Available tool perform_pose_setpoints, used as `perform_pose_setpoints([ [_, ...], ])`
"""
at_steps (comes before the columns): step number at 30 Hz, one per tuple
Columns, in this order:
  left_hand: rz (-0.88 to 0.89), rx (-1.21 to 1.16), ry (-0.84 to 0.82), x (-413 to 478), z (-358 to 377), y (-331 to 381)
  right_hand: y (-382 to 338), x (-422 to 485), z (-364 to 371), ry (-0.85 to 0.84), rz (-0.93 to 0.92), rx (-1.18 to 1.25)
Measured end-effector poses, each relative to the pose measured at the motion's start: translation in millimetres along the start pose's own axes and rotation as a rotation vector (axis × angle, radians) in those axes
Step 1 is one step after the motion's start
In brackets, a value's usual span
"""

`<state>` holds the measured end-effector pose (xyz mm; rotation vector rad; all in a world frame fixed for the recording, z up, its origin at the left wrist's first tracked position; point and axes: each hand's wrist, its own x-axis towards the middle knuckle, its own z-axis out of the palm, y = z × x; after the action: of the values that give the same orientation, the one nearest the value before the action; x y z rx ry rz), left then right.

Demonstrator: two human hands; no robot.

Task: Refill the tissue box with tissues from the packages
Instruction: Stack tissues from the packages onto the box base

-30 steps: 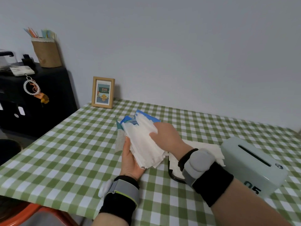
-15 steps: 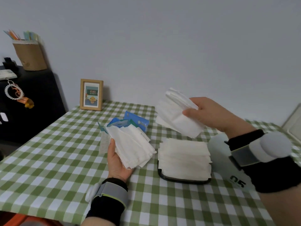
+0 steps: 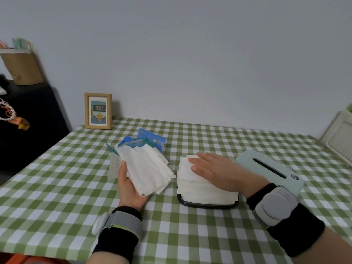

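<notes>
Resting in the black tray [image 3: 207, 205], a tissue stack [image 3: 200, 185] is pressed flat by the right hand [image 3: 221, 171] — fingers spread. Loose tissues [image 3: 146, 171] are cupped by the left hand [image 3: 129, 187] — possibly with their blue package [image 3: 152, 140]; the lid [image 3: 270, 170] lies aside.

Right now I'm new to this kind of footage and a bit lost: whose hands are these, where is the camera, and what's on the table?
A person wears a camera on the head, looking down at their own hands. The left hand holds a tissue bundle over a checked table. The right hand lies flat, open, on a tissue stack sitting in a black tray. Right of it lies the box lid; behind the bundle, blue packages. A photo frame stands by the wall.
</notes>
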<state>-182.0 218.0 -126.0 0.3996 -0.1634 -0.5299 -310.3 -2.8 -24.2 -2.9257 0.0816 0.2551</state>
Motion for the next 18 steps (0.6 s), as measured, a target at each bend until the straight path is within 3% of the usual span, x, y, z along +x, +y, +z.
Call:
perform_pose_setpoints([
  [4, 0.009, 0.01, 0.006, -2.6, 2.7, 0.1, 0.1, 17.5, 14.3, -0.036, -0.05, -0.153],
  [14, -0.016, 0.034, -0.003, -0.1, -2.0, -1.1, 15.9, 27.5, 48.7, 0.056, -0.083, -0.121],
  [18, -0.022, 0.03, 0.007, -1.3, -0.7, -0.9, 14.5, 26.8, 37.7, 0.014, -0.066, -0.081],
])
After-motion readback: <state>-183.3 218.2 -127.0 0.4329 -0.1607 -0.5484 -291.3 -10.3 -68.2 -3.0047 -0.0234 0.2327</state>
